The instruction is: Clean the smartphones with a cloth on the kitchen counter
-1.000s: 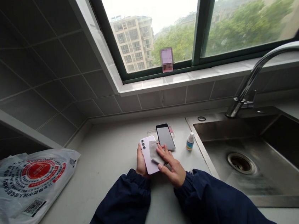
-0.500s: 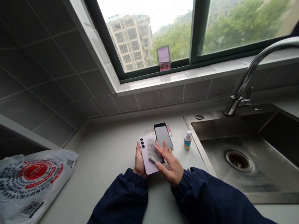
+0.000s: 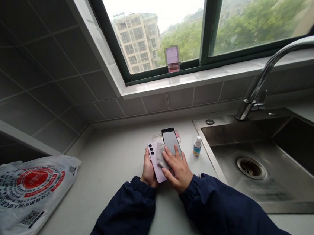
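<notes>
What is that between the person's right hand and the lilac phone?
A small grey cloth, pressed under the right hand on the back of the lilac phone, which the left hand holds by its edge. The head view shows it.

Glossy phone back (image 3: pixel 154 159), grey cloth (image 3: pixel 161 155), steel sink (image 3: pixel 261 151)

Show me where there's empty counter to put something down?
The widest bare patch of counter lies between the plastic bag and the left hand. A narrower strip runs along the back wall. It is crowded beside the sink: the right hand, lilac phone, cloth, black phone and small bottle.
</notes>
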`<move>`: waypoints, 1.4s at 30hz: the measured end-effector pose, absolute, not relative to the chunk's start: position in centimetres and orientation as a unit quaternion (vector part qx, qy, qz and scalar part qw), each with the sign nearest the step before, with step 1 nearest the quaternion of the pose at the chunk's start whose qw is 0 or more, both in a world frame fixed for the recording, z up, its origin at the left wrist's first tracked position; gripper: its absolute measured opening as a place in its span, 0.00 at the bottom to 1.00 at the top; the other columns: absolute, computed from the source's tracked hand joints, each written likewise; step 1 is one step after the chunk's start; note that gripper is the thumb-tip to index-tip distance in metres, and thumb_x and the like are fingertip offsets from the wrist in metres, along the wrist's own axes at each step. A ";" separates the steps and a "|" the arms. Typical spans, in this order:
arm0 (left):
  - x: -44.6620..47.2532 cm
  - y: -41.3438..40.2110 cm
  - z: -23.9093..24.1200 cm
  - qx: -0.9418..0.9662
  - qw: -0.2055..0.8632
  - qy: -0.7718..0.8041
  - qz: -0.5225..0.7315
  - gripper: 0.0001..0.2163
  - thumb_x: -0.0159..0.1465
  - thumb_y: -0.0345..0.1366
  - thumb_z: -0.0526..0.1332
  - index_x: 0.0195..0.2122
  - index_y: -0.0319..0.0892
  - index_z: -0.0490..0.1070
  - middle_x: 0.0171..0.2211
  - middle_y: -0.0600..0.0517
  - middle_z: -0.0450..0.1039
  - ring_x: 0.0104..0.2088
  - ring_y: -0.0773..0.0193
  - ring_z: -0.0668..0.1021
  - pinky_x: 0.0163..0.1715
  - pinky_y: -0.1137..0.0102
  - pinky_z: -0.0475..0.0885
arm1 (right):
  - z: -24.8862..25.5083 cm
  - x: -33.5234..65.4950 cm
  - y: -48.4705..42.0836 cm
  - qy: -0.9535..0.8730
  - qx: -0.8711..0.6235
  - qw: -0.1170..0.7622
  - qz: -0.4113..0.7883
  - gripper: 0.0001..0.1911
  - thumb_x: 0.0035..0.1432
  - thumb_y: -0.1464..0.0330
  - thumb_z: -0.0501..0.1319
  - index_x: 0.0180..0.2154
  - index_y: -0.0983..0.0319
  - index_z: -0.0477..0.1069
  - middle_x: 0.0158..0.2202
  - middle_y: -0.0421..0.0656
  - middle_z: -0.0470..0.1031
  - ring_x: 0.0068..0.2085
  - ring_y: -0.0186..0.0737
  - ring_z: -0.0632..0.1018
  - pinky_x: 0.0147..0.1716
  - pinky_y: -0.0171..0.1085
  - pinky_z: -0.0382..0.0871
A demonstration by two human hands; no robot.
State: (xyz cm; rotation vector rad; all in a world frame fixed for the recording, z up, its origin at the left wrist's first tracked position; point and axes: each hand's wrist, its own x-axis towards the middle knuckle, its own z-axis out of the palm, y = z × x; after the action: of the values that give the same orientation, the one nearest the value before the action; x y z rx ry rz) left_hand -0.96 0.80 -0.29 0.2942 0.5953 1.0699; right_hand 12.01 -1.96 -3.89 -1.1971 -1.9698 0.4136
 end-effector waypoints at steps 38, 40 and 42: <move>-2.5 1.2 0.5 0.076 0.810 0.288 0.505 0.32 0.63 0.59 0.55 0.51 0.32 0.71 0.42 0.35 0.78 0.48 0.41 0.79 0.52 0.50 0.71 | -2.0 11.8 -3.1 -0.803 -0.309 0.507 0.059 0.17 0.67 0.71 0.56 0.54 0.56 0.75 0.56 0.42 0.75 0.61 0.46 0.72 0.59 0.49 0.71; -2.6 1.3 0.3 0.088 0.830 0.282 0.473 0.35 0.62 0.61 0.55 0.52 0.30 0.70 0.43 0.33 0.78 0.49 0.41 0.79 0.52 0.51 0.72 | -1.7 11.8 -3.2 -0.800 -0.309 0.512 0.058 0.15 0.67 0.70 0.57 0.53 0.58 0.75 0.56 0.43 0.75 0.61 0.47 0.71 0.58 0.49 0.71; -2.7 1.3 0.0 0.100 0.846 0.271 0.447 0.37 0.62 0.62 0.54 0.53 0.29 0.69 0.42 0.32 0.77 0.49 0.41 0.79 0.51 0.52 0.72 | -1.5 11.8 -3.2 -0.801 -0.314 0.508 0.051 0.15 0.66 0.70 0.58 0.52 0.59 0.76 0.56 0.44 0.75 0.61 0.48 0.71 0.59 0.49 0.71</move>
State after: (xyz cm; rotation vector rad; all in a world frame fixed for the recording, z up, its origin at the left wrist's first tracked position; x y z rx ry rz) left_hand -2.71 1.32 -0.04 0.2104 0.5712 0.9435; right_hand 11.82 -3.24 -1.46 -0.7568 -1.9300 0.1219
